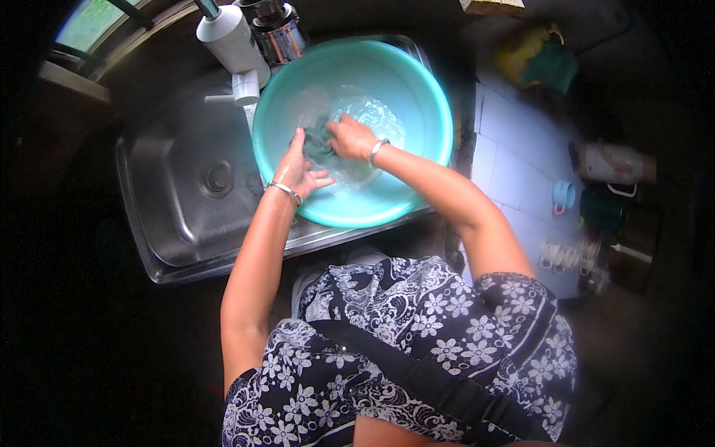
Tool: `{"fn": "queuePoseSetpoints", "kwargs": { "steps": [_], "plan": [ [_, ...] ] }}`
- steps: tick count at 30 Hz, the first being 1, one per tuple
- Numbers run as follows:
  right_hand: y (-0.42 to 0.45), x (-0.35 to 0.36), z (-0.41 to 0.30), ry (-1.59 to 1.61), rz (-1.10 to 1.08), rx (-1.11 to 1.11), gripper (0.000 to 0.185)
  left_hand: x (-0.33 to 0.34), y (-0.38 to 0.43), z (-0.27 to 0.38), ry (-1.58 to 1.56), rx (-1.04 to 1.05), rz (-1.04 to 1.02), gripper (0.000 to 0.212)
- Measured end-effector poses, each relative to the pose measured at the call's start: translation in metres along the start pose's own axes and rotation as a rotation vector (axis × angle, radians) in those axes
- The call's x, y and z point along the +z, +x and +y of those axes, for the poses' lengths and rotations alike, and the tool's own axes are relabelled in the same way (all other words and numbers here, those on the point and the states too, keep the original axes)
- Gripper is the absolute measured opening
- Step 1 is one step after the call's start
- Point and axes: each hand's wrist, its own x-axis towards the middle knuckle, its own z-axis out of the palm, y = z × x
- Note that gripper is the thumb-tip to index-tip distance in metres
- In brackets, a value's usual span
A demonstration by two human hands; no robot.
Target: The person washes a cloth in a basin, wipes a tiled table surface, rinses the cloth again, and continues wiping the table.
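Note:
A large turquoise plastic basin (438, 125) stands over the right part of a stainless steel sink, with clear, rippling water (371, 114) inside. Between my hands is a wet, dark green cloth (319, 141), blurred and bunched up. My right hand (353, 138) has its fingers curled onto the cloth from the right. On the other side, my left hand (301, 170) holds the cloth near the thumb, while its lower fingers spread apart over the water. Both wrists wear silvery bangles. Part of the cloth is hidden by my fingers.
The steel sink bowl (167, 195) with its drain (217, 179) lies left of the basin. A white faucet-mounted unit (232, 44) rises at the basin's upper left, beside a dark metallic container (279, 36). Rightward, a white-tiled counter (511, 162) bears a light-blue cup (563, 194) and several white cups (558, 257).

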Motion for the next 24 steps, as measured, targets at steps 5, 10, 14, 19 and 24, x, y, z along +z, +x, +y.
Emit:
{"fn": "queuePoseSetpoints", "kwargs": {
  "steps": [5, 10, 14, 19, 24],
  "plan": [
    [-0.041, -0.022, -0.083, 0.245, 0.207, -0.319, 0.027, -0.037, -0.003, 0.009, -0.193, -0.019, -0.260, 0.060],
    [-0.058, -0.049, -0.156, 0.289, 0.286, -0.405, 0.023, -0.045, -0.033, 0.025, -0.194, 0.106, -0.402, 0.054],
    [-0.048, -0.043, -0.176, 0.416, 0.362, -0.435, 0.017, -0.064, -0.016, 0.030, -0.288, 0.158, -0.654, 0.047],
    [-0.017, -0.017, -0.162, 0.500, 0.573, -0.427, 0.026, -0.059, -0.014, 0.021, -0.562, 0.236, -0.785, 0.033],
    [0.015, 0.001, -0.107, 0.880, 0.565, -0.029, 0.022, -0.021, -0.023, 0.001, -0.068, 0.703, 0.048, 0.029]
  ]
}}
